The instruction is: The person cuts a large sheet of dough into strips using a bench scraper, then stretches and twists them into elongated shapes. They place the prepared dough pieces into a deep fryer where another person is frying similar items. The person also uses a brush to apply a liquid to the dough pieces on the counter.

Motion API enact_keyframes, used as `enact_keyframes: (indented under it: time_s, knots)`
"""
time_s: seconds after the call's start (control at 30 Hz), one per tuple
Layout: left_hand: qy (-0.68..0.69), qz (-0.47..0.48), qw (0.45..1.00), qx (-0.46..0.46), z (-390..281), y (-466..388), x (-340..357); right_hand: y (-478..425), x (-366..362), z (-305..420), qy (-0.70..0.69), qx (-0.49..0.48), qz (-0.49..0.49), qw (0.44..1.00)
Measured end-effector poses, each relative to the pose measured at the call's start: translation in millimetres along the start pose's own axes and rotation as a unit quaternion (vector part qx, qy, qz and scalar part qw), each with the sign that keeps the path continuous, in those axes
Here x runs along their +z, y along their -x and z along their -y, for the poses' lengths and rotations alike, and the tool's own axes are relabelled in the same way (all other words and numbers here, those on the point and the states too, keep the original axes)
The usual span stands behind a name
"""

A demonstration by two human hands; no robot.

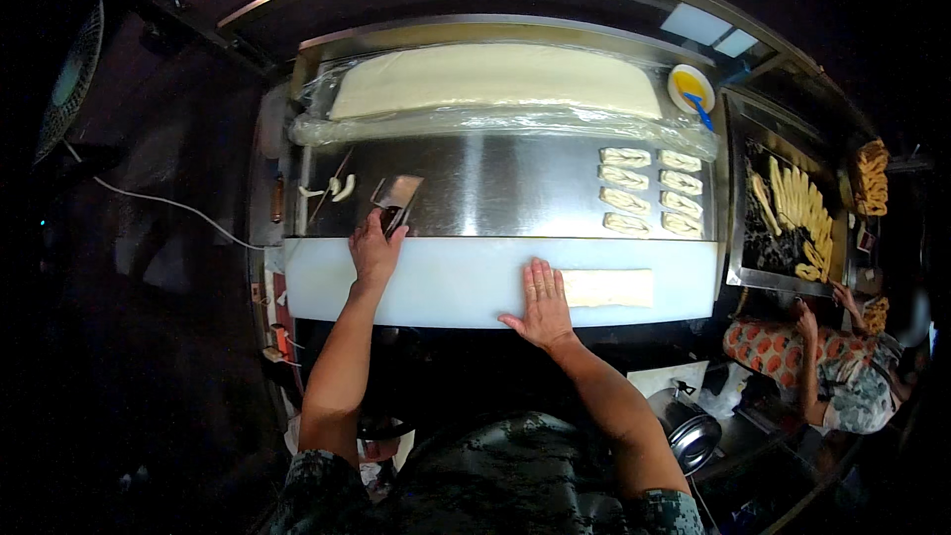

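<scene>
My left hand (376, 247) grips the dark handle of a broad metal blade (403, 192), like a dough cutter or cleaver, at the steel worktop's front edge. My right hand (546, 302) lies palm down on the white cutting board (438, 279). Its fingertips meet the left end of a flat, pale dough strip (611, 288). Further up the steel worktop (513, 186), two columns of short, slit dough pieces (625, 178) stand at the right. A few curved dough scraps (343, 188) lie left of the blade, beside a thin stick (332, 184).
Clear plastic film (483, 122) borders a large dough slab (498, 78) at the back. A white bowl (673, 105) holds yellow liquid and a blue brush (698, 113). At right, dough sticks float in a frying vat (735, 267) near another person (854, 383). A lidded pot (695, 442) sits lower right.
</scene>
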State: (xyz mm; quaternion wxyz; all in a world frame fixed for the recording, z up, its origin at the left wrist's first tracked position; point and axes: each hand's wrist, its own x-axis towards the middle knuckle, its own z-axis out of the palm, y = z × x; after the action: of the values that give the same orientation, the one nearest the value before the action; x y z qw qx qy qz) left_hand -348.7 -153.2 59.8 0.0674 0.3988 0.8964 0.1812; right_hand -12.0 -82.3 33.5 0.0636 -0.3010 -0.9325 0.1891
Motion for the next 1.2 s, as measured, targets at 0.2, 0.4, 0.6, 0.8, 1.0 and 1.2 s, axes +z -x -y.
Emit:
enact_keyframes:
  time_s: [0.2,0.4,0.6,0.8,1.0,1.2]
  knots:
    - [-0.045,0.007,0.999,-0.028,9,-3,5,32,-29,-60,0.066,0.062,0.027,0.996]
    - [0.101,-0.024,0.995,-0.006,-34,34,-13,66,-65,-120,0.095,0.132,0.018,0.986]
    - [0.255,0.110,0.960,0.029,-125,109,34,19,-72,-23,-0.231,0.174,-0.084,0.953]
    - [0.247,0.272,0.866,0.339,-215,136,43,37,-62,-45,-0.504,0.469,-0.242,0.684]
    - [0.137,0.137,0.940,0.281,-170,95,75,109,-122,-155,-0.040,0.485,-0.125,0.864]
    - [0.066,0.119,0.931,0.338,-168,96,78,88,-106,-157,-0.014,0.457,-0.012,0.889]
